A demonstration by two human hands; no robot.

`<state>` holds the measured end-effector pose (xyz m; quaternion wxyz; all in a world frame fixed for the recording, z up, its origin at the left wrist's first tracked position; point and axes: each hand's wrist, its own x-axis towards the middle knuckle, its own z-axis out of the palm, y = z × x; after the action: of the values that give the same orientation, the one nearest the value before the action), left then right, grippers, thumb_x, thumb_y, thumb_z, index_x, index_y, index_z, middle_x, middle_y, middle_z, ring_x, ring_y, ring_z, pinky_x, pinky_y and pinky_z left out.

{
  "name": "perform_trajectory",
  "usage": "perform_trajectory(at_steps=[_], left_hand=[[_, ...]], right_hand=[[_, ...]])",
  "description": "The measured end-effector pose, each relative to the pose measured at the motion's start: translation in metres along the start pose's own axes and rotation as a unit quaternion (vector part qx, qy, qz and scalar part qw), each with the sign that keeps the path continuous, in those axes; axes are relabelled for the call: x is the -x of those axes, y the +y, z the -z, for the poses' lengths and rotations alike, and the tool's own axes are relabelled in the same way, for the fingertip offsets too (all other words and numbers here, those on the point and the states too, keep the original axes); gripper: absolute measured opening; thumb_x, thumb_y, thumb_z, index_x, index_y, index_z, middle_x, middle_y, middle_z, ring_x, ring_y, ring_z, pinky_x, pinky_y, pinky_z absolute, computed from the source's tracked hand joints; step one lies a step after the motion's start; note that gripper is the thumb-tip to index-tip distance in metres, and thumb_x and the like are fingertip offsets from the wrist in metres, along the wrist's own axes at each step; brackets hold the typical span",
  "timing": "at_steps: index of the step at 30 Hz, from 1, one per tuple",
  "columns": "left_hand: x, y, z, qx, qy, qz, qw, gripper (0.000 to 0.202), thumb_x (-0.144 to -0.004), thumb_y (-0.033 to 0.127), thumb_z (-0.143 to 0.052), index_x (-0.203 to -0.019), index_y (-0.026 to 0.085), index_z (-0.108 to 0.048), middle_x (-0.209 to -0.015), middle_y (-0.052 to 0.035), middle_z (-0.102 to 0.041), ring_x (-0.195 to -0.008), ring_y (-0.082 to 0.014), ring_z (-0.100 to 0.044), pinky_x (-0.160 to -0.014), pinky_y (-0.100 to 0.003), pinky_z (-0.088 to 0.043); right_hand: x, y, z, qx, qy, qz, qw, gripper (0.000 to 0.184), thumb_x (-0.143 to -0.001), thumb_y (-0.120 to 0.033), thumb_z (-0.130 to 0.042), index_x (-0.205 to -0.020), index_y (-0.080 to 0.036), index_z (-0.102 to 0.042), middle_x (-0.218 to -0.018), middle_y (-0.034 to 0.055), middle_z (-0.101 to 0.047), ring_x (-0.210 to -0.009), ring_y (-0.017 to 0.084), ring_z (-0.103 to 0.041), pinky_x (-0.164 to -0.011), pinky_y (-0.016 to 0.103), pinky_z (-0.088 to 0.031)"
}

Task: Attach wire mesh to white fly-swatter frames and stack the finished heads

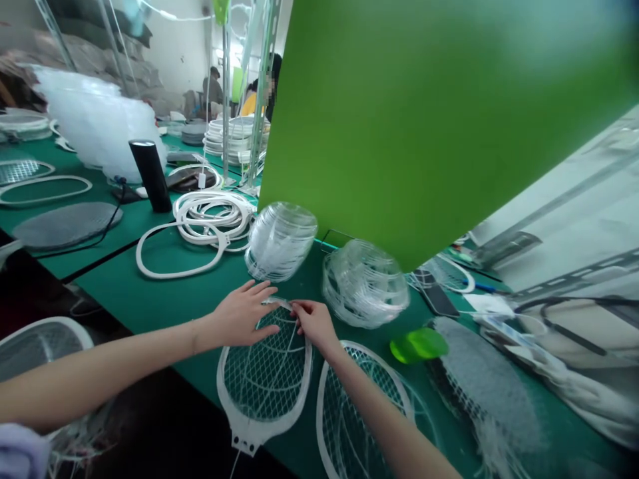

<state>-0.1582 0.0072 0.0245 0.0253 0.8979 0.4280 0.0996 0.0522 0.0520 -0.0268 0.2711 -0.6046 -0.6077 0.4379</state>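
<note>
A white oval racket frame with a wire mesh (pixel 264 386) lies on the green table (pixel 150 299) in front of me. My left hand (pixel 242 313) rests flat on its upper left rim, fingers stretched out. My right hand (pixel 313 322) pinches the top edge of the same frame, fingers pressed together. A second meshed frame (pixel 349 412) lies just right of it, under my right forearm. Two stacks of clear plastic pieces (pixel 280 241) (pixel 364 283) stand just beyond my hands.
A large green board (pixel 424 120) hangs over the table. Loose white oval rims (pixel 210 216) and a black cylinder (pixel 150 174) sit to the left. Grey mesh sheets (pixel 479 379), a green plastic piece (pixel 419 344) and a phone (pixel 435 296) lie right. People sit far behind.
</note>
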Motion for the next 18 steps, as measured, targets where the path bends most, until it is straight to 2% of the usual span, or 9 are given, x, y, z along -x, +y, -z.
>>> perform_trajectory(at_steps=[3, 4, 6, 8, 12, 18], left_hand=[[-0.008, -0.009, -0.027, 0.005, -0.018, 0.0, 1.0, 0.054, -0.097, 0.058, -0.049, -0.126, 0.017, -0.068, -0.149, -0.0147, -0.052, -0.141, -0.0361, -0.042, -0.116, -0.054, -0.031], [-0.007, -0.01, -0.032, 0.008, -0.018, -0.001, 1.0, 0.055, -0.097, 0.059, -0.049, -0.126, 0.016, -0.068, -0.15, -0.0147, -0.051, -0.142, -0.0358, -0.041, -0.117, -0.054, -0.029], [-0.005, -0.01, -0.036, 0.012, -0.019, -0.004, 1.0, 0.057, -0.097, 0.06, -0.047, -0.127, 0.016, -0.067, -0.153, -0.0144, -0.047, -0.145, -0.0351, -0.037, -0.118, -0.053, -0.026], [-0.003, -0.01, -0.036, 0.017, -0.021, -0.006, 1.0, 0.058, -0.096, 0.062, -0.048, -0.128, 0.017, -0.065, -0.154, -0.0134, -0.046, -0.146, -0.0345, -0.035, -0.119, -0.053, -0.025], [-0.006, -0.012, -0.033, 0.026, -0.021, -0.019, 0.999, 0.06, -0.093, 0.064, -0.053, -0.128, 0.016, -0.065, -0.149, -0.0132, -0.052, -0.142, -0.0345, -0.041, -0.119, -0.052, -0.024], [-0.009, -0.013, -0.032, 0.043, -0.021, -0.046, 0.998, 0.058, -0.095, 0.062, -0.051, -0.123, 0.014, -0.067, -0.141, -0.0137, -0.059, -0.136, -0.0328, -0.047, -0.119, -0.05, -0.023]], right_hand=[[0.003, -0.001, -0.005, 0.087, 0.041, 0.067, 0.993, 0.026, -0.092, -0.021, -0.052, -0.1, -0.014, -0.076, -0.092, 0.0095, -0.071, -0.08, 0.02, -0.066, -0.078, 0.034, -0.055], [0.006, 0.0, -0.006, 0.115, 0.051, 0.088, 0.988, 0.026, -0.092, -0.02, -0.051, -0.1, -0.015, -0.076, -0.098, 0.0103, -0.07, -0.09, 0.021, -0.066, -0.086, 0.034, -0.052], [0.01, 0.0, -0.008, 0.169, 0.062, 0.12, 0.976, 0.026, -0.093, -0.019, -0.05, -0.101, -0.016, -0.075, -0.103, 0.0114, -0.067, -0.1, 0.023, -0.062, -0.094, 0.035, -0.048], [0.013, 0.0, -0.01, 0.219, 0.065, 0.143, 0.963, 0.027, -0.094, -0.018, -0.049, -0.103, -0.017, -0.074, -0.104, 0.012, -0.066, -0.103, 0.025, -0.059, -0.093, 0.036, -0.047], [0.013, -0.001, -0.012, 0.295, 0.054, 0.183, 0.936, 0.026, -0.095, -0.015, -0.048, -0.106, -0.019, -0.071, -0.104, 0.0111, -0.065, -0.102, 0.025, -0.057, -0.088, 0.036, -0.048], [0.007, -0.004, -0.008, 0.346, 0.042, 0.197, 0.916, 0.02, -0.095, -0.016, -0.052, -0.095, -0.019, -0.072, -0.099, 0.0086, -0.067, -0.099, 0.023, -0.06, -0.085, 0.034, -0.049]])
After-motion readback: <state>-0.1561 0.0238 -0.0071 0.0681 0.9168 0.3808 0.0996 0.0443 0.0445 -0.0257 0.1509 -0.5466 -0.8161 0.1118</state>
